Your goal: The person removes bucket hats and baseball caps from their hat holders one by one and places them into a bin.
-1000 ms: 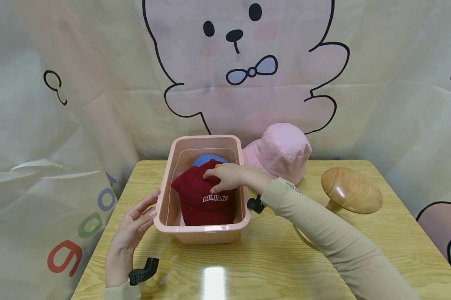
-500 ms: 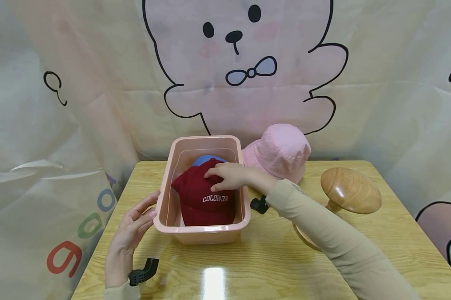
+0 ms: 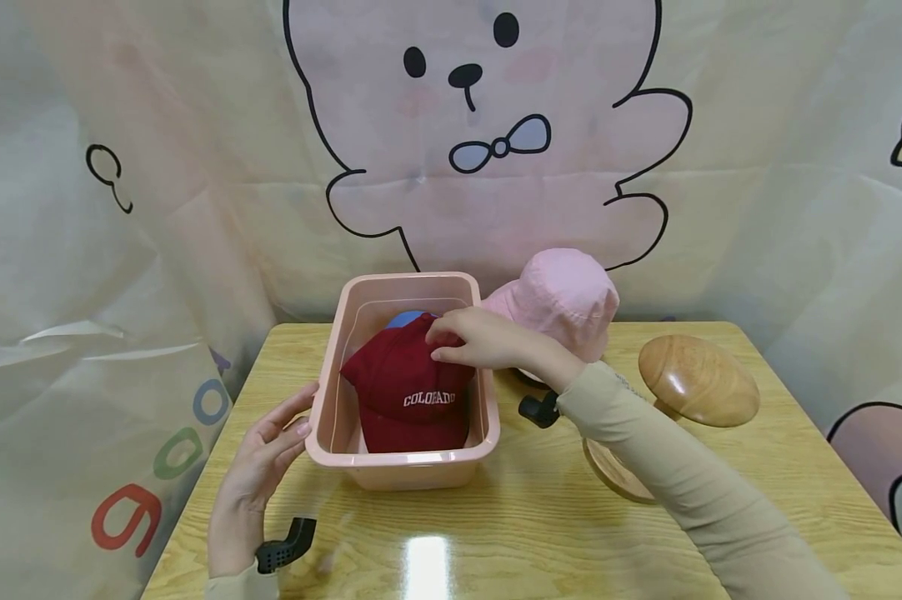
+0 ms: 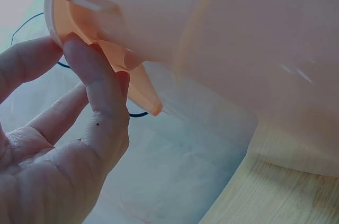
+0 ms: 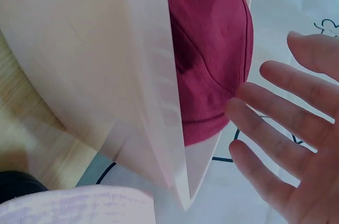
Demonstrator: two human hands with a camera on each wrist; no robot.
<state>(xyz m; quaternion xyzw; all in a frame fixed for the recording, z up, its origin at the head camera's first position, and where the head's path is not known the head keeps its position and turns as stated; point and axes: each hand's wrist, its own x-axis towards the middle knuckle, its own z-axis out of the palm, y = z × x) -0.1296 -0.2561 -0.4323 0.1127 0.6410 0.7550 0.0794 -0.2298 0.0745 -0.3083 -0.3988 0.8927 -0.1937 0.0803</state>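
A pink plastic bin point(image 3: 402, 479) stands on the table with a dark red baseball cap point(image 3: 398, 367) lettered COLORADO inside. Behind the cap shows part of a blue piece point(image 3: 408, 318), mostly covered. My left hand point(image 3: 259, 462) pinches the bin's left rim between thumb and fingers, as the left wrist view also shows. Over the cap's upper right side is my right hand point(image 3: 488, 337); in the right wrist view its fingers point(image 5: 286, 107) are loosely spread and hold nothing. Whether a fingertip still touches the cap I cannot tell.
A pink bucket hat point(image 3: 567, 300) sits behind the bin's right side, partly hidden by my right hand. To the right stands a wooden stand with a rounded top point(image 3: 699, 379) and a round base point(image 3: 616, 471). A printed curtain point(image 3: 196, 250) hangs behind the table.
My right hand has drawn back to the right and slightly up from the red cap. The left hand stays at the bin's rim.
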